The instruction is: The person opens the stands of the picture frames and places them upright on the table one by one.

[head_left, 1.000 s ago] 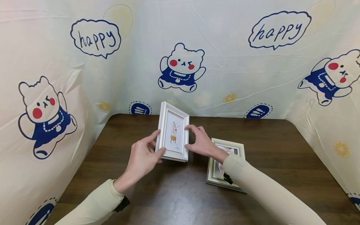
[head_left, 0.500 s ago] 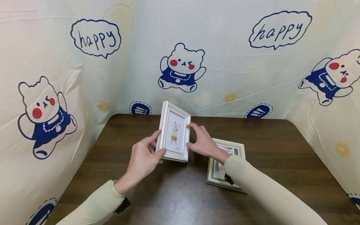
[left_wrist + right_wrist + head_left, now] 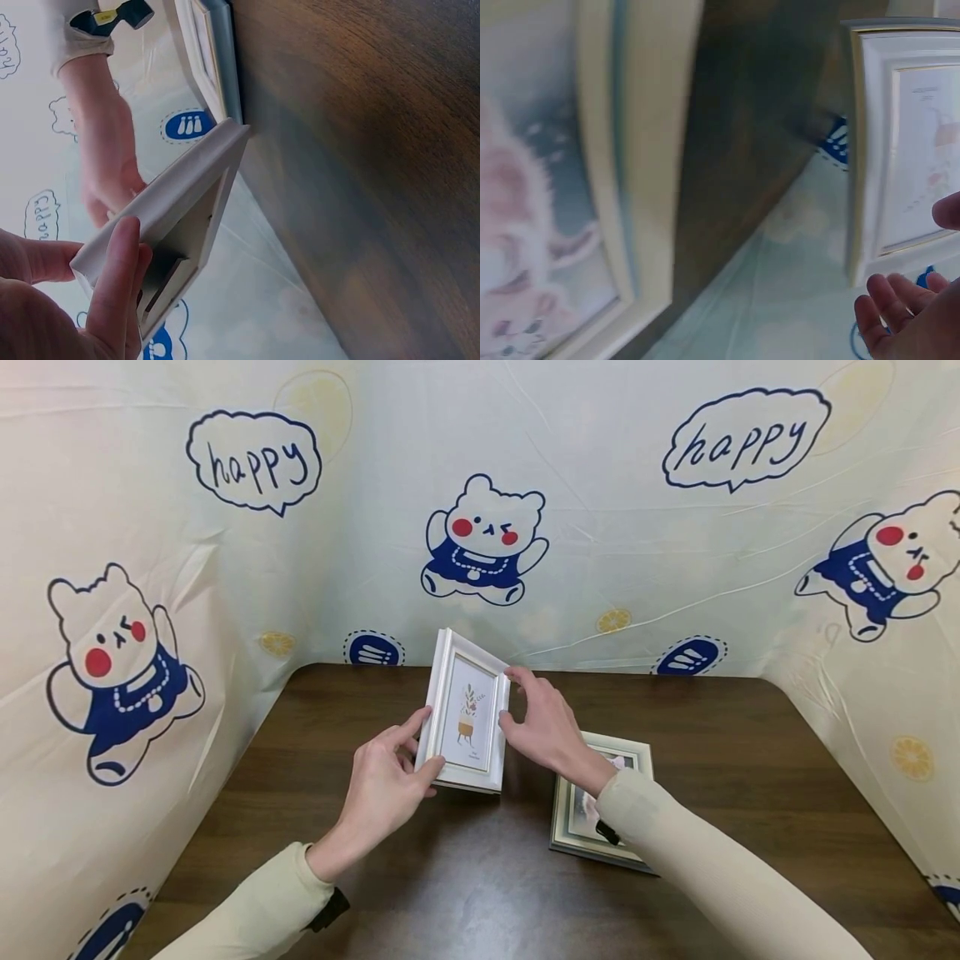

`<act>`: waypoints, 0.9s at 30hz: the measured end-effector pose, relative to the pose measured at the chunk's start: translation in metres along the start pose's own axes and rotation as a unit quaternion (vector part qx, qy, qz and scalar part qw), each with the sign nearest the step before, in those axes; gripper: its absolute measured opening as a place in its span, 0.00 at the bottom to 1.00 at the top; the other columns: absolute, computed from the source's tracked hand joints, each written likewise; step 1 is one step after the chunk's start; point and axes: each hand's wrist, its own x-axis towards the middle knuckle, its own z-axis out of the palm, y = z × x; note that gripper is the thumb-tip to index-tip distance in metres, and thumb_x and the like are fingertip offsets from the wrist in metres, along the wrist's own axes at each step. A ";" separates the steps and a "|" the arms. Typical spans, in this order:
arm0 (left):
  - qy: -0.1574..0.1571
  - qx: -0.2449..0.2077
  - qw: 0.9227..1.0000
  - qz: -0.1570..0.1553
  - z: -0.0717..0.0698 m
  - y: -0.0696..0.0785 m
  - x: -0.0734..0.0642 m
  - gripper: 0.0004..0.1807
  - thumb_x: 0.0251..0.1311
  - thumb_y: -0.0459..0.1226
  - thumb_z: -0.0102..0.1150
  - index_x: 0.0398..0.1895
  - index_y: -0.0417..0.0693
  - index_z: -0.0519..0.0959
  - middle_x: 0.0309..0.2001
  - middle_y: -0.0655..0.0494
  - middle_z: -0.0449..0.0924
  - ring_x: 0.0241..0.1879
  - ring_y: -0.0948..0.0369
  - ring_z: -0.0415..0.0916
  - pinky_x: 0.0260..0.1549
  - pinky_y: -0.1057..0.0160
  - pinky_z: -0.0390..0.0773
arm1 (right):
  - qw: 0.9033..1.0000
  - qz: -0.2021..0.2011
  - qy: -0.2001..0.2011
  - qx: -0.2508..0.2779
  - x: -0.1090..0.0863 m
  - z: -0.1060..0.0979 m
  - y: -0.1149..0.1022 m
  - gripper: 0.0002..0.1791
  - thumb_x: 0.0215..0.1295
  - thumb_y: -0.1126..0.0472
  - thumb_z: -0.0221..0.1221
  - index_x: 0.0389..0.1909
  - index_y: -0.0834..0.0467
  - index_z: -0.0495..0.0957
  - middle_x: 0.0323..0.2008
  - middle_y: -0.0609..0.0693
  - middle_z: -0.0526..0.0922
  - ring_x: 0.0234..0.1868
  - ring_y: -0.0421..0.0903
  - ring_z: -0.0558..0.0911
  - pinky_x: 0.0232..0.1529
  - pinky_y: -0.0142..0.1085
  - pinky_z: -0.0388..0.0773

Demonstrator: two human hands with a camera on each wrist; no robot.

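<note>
Pale printed cloth [image 3: 615,527] surrounds a dark wooden desk [image 3: 465,885] on the back and both sides. Over the middle of the desk is a white picture frame [image 3: 467,714], tilted up with its plant print facing the person; whether its lower edge touches the wood, I cannot tell.

The left hand [image 3: 378,777] grips the frame's left edge low down, thumb on the front and fingers behind, and this hold matches that of half a second ago. What has changed is the right hand [image 3: 547,727]: it has climbed along the opposite side, so that the index finger now reaches the upper right corner, with the thumb lower down by the same edge. Its fingers are loosely bent and well parted from the thumb; how firmly they touch is unclear.

The frame itself has barely shifted, leaning slightly rightward at its top. That suggests the left hand is doing the steadying, leaving the right free to move its touch.

Farther right, a cream picture frame [image 3: 581,818] lies face up on the desk, partly hidden under the right sleeve [image 3: 705,852].
</note>
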 end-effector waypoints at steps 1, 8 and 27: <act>0.001 0.000 1.000 0.002 0.000 0.000 0.000 0.38 0.56 0.24 0.73 0.73 0.43 0.76 0.33 0.48 0.77 0.21 0.59 0.78 0.20 0.64 0.83 | 1.000 0.000 0.001 0.007 0.001 -0.001 -0.003 0.32 0.66 0.58 0.63 0.71 0.55 0.71 0.60 0.55 0.81 0.56 0.52 0.79 0.50 0.52 0.78; 0.007 0.007 1.000 0.015 0.000 -0.001 0.000 0.37 0.56 0.24 0.73 0.72 0.43 0.76 0.33 0.49 0.77 0.21 0.61 0.79 0.20 0.64 0.83 | 0.997 -0.004 -0.004 0.073 0.008 -0.004 -0.028 0.31 0.65 0.61 0.63 0.70 0.56 0.72 0.60 0.53 0.83 0.54 0.52 0.78 0.50 0.49 0.76; 0.003 0.023 0.999 0.039 0.001 -0.002 0.000 0.36 0.57 0.25 0.73 0.72 0.43 0.76 0.32 0.51 0.76 0.20 0.62 0.77 0.19 0.65 0.82 | 0.983 -0.047 -0.034 0.172 0.014 -0.004 -0.067 0.39 0.65 0.68 0.63 0.76 0.58 0.62 0.67 0.52 0.79 0.56 0.51 0.75 0.57 0.56 0.76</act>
